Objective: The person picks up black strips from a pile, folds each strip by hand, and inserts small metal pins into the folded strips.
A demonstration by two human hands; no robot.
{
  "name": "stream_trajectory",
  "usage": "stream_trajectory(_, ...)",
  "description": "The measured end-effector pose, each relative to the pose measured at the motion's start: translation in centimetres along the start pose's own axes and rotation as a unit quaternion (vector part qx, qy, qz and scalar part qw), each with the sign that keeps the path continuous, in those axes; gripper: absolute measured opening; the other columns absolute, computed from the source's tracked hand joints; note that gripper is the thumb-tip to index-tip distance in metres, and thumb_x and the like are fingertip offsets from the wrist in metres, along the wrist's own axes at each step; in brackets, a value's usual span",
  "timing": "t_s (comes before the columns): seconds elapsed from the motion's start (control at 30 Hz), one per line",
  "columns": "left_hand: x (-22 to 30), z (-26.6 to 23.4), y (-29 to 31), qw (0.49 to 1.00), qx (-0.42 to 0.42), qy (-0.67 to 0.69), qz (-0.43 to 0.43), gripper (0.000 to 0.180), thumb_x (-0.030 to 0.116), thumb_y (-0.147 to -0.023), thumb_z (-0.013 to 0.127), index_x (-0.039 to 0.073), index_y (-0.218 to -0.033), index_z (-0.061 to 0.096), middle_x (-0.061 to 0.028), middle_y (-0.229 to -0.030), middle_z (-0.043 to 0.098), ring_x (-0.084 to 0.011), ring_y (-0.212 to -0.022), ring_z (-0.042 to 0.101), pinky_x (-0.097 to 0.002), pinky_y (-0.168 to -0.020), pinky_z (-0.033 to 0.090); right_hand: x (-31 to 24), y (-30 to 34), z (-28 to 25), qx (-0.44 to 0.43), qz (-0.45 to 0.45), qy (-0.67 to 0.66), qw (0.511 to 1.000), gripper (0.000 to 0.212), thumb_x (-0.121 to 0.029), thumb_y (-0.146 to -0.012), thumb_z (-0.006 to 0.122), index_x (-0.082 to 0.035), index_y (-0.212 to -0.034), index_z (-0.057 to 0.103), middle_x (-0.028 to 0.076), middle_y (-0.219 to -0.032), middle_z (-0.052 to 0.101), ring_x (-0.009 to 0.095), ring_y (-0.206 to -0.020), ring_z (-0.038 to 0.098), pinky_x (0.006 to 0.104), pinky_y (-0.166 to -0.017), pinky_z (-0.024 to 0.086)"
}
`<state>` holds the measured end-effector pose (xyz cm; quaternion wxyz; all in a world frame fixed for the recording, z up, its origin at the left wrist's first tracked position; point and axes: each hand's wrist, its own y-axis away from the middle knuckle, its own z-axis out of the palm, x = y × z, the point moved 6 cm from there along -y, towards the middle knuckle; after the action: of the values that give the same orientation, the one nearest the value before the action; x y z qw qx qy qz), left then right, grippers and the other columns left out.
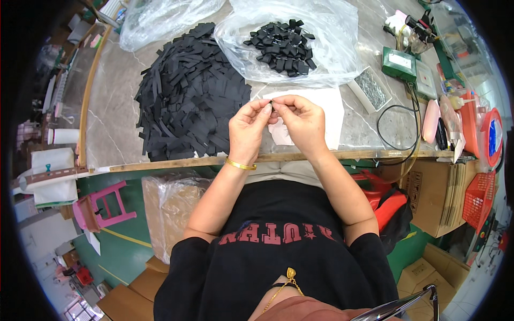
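My left hand (247,128) and my right hand (304,122) meet over the table's front edge, fingertips pinched together. Between them is a small black piece (271,102), mostly hidden by the fingers; it resembles the cut black strips nearby. Just left of my left hand lies a large heap of flat black strips (190,96). Beyond my hands, a pile of small folded black pieces (284,47) rests on a clear plastic bag (337,48). White paper (329,115) lies under my right hand. A white box of thin metal pieces (371,91) stands to the right.
A green device (399,65) with a black cable (379,125) sits at the right of the grey table (112,107). Red plastic baskets (479,200) and cardboard (436,198) stand at the right. A pink stool (110,206) and a wrapped carton (174,208) are below left.
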<state>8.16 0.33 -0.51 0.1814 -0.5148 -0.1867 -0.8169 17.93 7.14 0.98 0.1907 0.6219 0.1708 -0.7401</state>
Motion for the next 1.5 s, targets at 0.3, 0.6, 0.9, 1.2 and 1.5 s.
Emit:
stream_trajectory(0.3,0.1,-1.1,-0.3,0.998,0.032,-0.044,0.043,0.014,0.004,-0.083,0.056,-0.003,-0.095,0.058,-0.0080,-0.081,0.062,-0.0119,-0.070,0.060,-0.0215,-0.063,0.048,-1.2,0.0,-0.9,-0.009,-0.063,0.043,0.997,0.013,-0.002,-0.078,0.061,0.004,-0.089,0.062,0.008,-0.077,0.063,0.010,-0.064,0.058,0.0201,-0.057,0.046)
stream_trajectory(0.6,0.5,-1.5,-0.2,0.997,-0.001,-0.068,0.044,0.015,0.003,-0.083,0.056,-0.005,-0.096,0.057,-0.0090,-0.083,0.062,-0.0121,-0.071,0.059,-0.0219,-0.062,0.048,1.3,0.4,-0.6,-0.112,0.175,-0.052,0.977,0.016,-0.009,-0.076,0.063,0.003,-0.086,0.061,0.008,-0.073,0.063,0.009,-0.057,0.057,0.0204,-0.052,0.046)
stream_trajectory(0.9,0.9,-1.2,-0.1,0.996,-0.015,-0.070,0.046,0.014,0.001,-0.082,0.056,-0.004,-0.095,0.058,-0.0071,-0.081,0.061,-0.0106,-0.068,0.058,-0.0208,-0.062,0.048,1.3,0.2,-0.6,-0.125,0.191,-0.055,0.972,0.016,-0.010,-0.077,0.061,0.004,-0.085,0.061,0.008,-0.073,0.063,0.009,-0.057,0.057,0.0209,-0.052,0.047)
stream_trajectory(1.2,0.9,-1.2,0.0,0.995,-0.024,-0.084,0.056,0.014,0.001,-0.083,0.055,-0.004,-0.096,0.058,-0.0074,-0.082,0.061,-0.0107,-0.069,0.058,-0.0210,-0.062,0.048,1.0,0.2,-0.6,-0.128,0.189,-0.039,0.973,0.014,-0.008,-0.076,0.060,0.004,-0.083,0.061,0.008,-0.073,0.063,0.009,-0.056,0.056,0.0210,-0.052,0.047)
stream_trajectory(1.5,0.9,-1.3,0.2,0.983,-0.023,-0.157,0.095,0.014,0.000,-0.082,0.056,-0.005,-0.095,0.058,-0.0080,-0.082,0.062,-0.0115,-0.072,0.060,-0.0224,-0.063,0.049,0.8,0.2,-0.6,-0.129,0.190,-0.029,0.973,0.014,-0.010,-0.076,0.062,0.002,-0.084,0.060,0.007,-0.072,0.062,0.009,-0.055,0.056,0.0200,-0.051,0.045)
